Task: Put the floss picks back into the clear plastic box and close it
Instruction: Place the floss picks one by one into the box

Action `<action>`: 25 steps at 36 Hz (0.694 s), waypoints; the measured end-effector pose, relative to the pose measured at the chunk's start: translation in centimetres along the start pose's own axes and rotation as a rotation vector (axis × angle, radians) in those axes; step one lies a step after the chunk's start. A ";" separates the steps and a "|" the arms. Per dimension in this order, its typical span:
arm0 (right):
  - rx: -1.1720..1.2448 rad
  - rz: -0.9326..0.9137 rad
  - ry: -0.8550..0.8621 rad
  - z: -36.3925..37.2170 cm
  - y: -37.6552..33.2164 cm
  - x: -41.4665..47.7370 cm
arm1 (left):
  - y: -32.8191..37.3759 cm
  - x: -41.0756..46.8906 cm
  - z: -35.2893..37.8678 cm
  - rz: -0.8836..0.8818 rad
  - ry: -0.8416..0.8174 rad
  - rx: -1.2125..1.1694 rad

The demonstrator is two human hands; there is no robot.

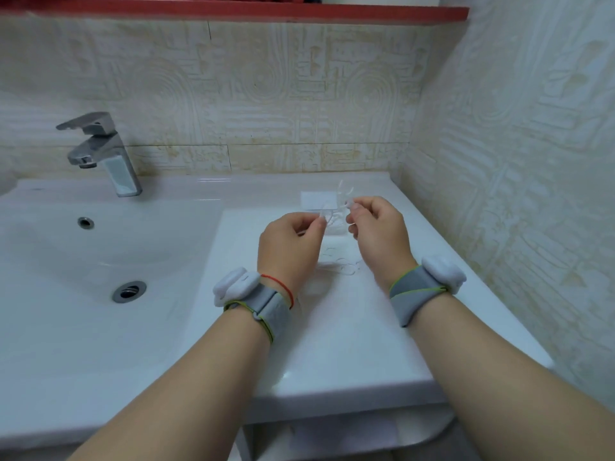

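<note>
1. The left hand (289,242) is pinching a floss pick (325,215) with curled fingertips.
2. The right hand (379,227) is pinching a second pick (347,204) just beside it.
3. The clear plastic box (317,198) is sitting just beyond both hands.
4. Loose picks (344,265) are lying on the counter (332,344) between the wrists.

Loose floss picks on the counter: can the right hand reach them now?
Probably yes: the loose floss picks lie uncovered on the counter beside the right hand, though it is pinching a floss pick.
</note>
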State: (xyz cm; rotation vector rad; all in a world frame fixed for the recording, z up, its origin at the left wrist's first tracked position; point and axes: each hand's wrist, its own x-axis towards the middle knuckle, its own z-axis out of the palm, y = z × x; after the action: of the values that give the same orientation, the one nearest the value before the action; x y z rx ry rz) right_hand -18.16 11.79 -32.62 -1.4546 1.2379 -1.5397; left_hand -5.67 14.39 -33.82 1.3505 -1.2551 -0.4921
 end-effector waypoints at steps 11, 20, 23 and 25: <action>0.265 0.096 -0.020 3.1 -1.6 4.1 | 2.5 4.8 1.8 -0.249 -0.003 -0.484; 0.109 -0.030 0.015 4.0 1.2 6.1 | 0.5 6.5 3.4 -0.324 -0.036 -0.543; 0.062 -0.093 0.026 3.7 1.7 5.9 | 0.1 6.4 3.6 -0.332 -0.029 -0.572; 0.071 -0.129 0.045 3.5 1.7 6.0 | 0.1 6.3 3.7 -0.329 -0.022 -0.581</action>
State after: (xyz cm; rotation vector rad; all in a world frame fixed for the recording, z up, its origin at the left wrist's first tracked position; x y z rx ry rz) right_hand -15.84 5.06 -32.42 -1.4860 1.1221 -1.6927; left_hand -6.79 7.36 -32.22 1.0469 -0.8110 -1.0172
